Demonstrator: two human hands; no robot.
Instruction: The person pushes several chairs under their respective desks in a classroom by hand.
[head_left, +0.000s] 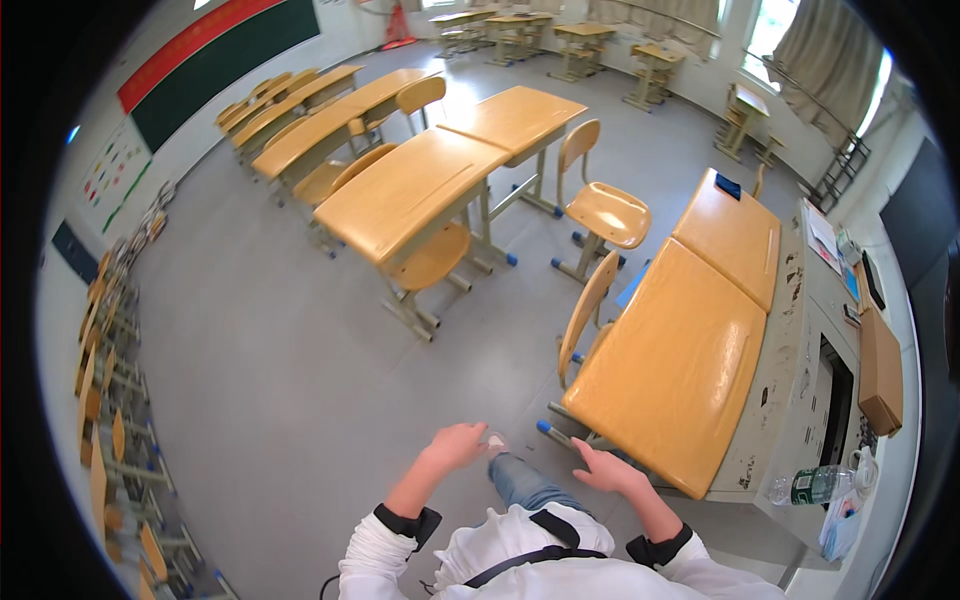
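My left hand (456, 444) hangs in the air over the grey floor, its fingers loosely bent and nothing seen in it. Just off the near corner of a wooden school desk (667, 352), my right hand (606, 468) is held with thumb and fingers apart, also holding nothing. Whether it touches the desk edge I cannot tell. That desk stands end to end with a second desk (731, 232), which bears a dark blue folded item (727, 187). A wooden chair (589, 319) is tucked at their left side.
Two joined desks (412, 191) stand ahead, with a chair (607, 214) to their right. A grey lectern cabinet (780, 420) borders the right-hand desks; a plastic bottle (814, 485) and a cardboard box (879, 367) rest on it. Stacked chairs and desks (112, 427) line the left wall.
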